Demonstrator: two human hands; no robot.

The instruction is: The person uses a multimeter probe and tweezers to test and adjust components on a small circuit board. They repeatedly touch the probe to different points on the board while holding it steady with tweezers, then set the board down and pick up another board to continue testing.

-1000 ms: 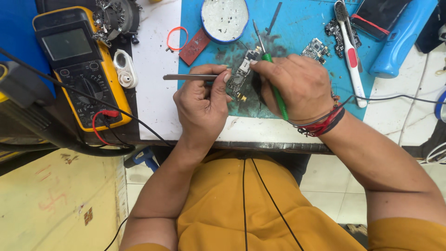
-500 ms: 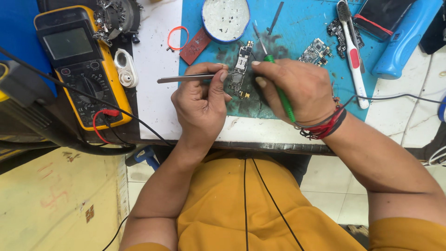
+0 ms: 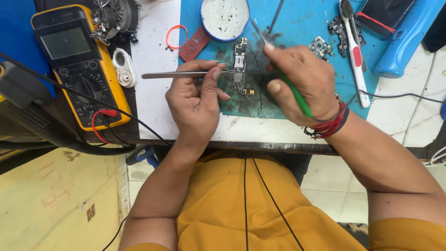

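The work looks to be at the fine stage: picking at a part on the board [image 3: 241,65], which lies on the blue mat [image 3: 297,28] just below the round tin [image 3: 225,18]. The left hand [image 3: 195,100] is closed around steel tweezers [image 3: 186,74], thumb pressed on them, tips meeting the board's left edge. The right hand [image 3: 302,83] grips a green tool [image 3: 290,90] like a pen, its metal tip raised above the board near the tin. The next move likely calls for a steady, light touch, with both wrists braced low over the mat.
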